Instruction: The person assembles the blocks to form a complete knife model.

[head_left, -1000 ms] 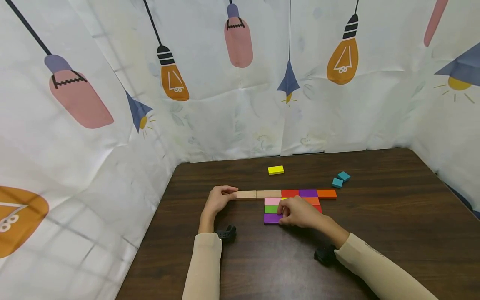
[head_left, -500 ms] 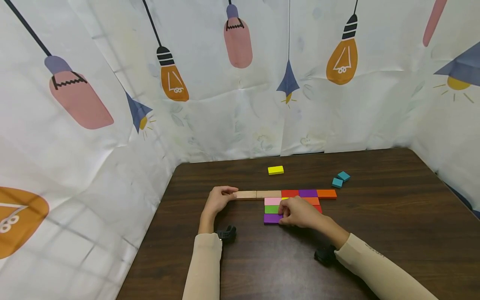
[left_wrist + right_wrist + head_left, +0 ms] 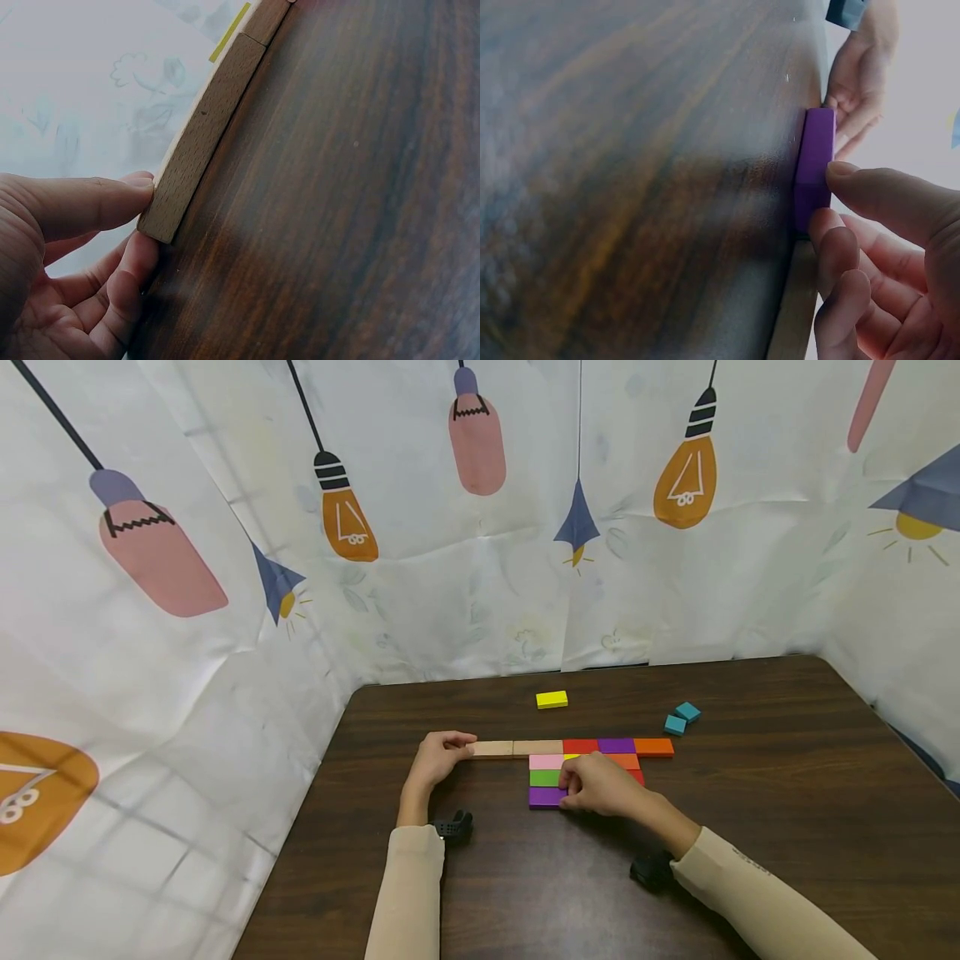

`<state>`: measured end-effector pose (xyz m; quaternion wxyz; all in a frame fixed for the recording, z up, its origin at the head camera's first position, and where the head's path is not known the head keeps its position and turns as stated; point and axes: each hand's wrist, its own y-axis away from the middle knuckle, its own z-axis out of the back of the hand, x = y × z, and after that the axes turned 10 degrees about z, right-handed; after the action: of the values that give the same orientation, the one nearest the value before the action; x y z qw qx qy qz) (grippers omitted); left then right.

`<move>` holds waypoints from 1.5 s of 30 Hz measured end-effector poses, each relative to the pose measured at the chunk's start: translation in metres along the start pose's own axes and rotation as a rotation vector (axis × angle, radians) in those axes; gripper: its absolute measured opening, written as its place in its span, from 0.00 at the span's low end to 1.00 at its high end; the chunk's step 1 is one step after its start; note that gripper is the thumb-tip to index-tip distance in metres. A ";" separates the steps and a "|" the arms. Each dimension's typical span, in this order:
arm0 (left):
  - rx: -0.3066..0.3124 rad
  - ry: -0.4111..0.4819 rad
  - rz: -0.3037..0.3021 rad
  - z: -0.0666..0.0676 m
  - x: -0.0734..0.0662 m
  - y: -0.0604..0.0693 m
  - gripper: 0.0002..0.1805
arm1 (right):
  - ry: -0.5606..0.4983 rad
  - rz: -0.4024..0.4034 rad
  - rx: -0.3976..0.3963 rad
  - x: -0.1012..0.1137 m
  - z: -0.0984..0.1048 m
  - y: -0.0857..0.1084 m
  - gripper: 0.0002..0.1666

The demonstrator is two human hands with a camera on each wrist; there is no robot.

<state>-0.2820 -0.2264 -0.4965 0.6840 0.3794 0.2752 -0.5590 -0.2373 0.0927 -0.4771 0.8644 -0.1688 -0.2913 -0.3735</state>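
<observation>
In the head view, my left hand (image 3: 438,764) holds the left end of a plain wooden block (image 3: 492,749). The left wrist view shows the thumb (image 3: 112,201) against that block's edge, with curled fingers beside its end. My right hand (image 3: 603,783) pinches a purple block (image 3: 546,797) at the front of a set of coloured blocks. In the right wrist view, the thumb (image 3: 847,171) touches the purple block's edge. Pink (image 3: 545,762) and green (image 3: 544,778) blocks lie behind it. My right hand hides part of the coloured rows.
A second plain block (image 3: 537,748) continues the back row, followed by red (image 3: 581,747), purple (image 3: 616,746) and orange (image 3: 653,748) blocks. Apart lie a yellow block (image 3: 552,700) and two blue blocks (image 3: 675,725). A patterned cloth (image 3: 480,610) hangs behind the dark table (image 3: 525,885).
</observation>
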 end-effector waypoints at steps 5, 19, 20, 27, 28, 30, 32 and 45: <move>-0.006 -0.006 -0.005 0.000 0.000 0.001 0.10 | 0.014 0.015 -0.010 0.001 0.000 0.001 0.12; -0.010 -0.012 -0.012 -0.001 0.000 0.001 0.10 | 0.033 -0.001 -0.021 0.000 -0.001 0.000 0.12; -0.011 -0.013 -0.012 -0.001 0.000 0.001 0.10 | 0.036 -0.002 -0.022 0.000 -0.001 0.000 0.12; -0.013 -0.011 -0.007 -0.001 0.000 0.001 0.10 | 0.047 -0.012 -0.021 0.002 -0.001 0.000 0.12; -0.011 -0.010 -0.006 -0.001 0.000 0.001 0.10 | 0.046 -0.013 -0.021 0.002 -0.001 0.000 0.12; -0.009 -0.011 -0.006 -0.001 0.000 0.001 0.10 | 0.048 -0.015 -0.023 0.002 -0.001 0.000 0.13; -0.008 -0.009 -0.004 -0.001 0.000 0.001 0.10 | 0.050 -0.014 -0.024 0.002 -0.001 0.000 0.13; -0.011 -0.001 -0.005 -0.001 0.000 0.001 0.10 | -0.003 0.047 -0.026 -0.006 0.020 -0.005 0.11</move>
<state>-0.2813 -0.2259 -0.4966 0.6848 0.3746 0.2788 -0.5594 -0.2517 0.1033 -0.4653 0.8703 -0.1872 -0.2835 -0.3565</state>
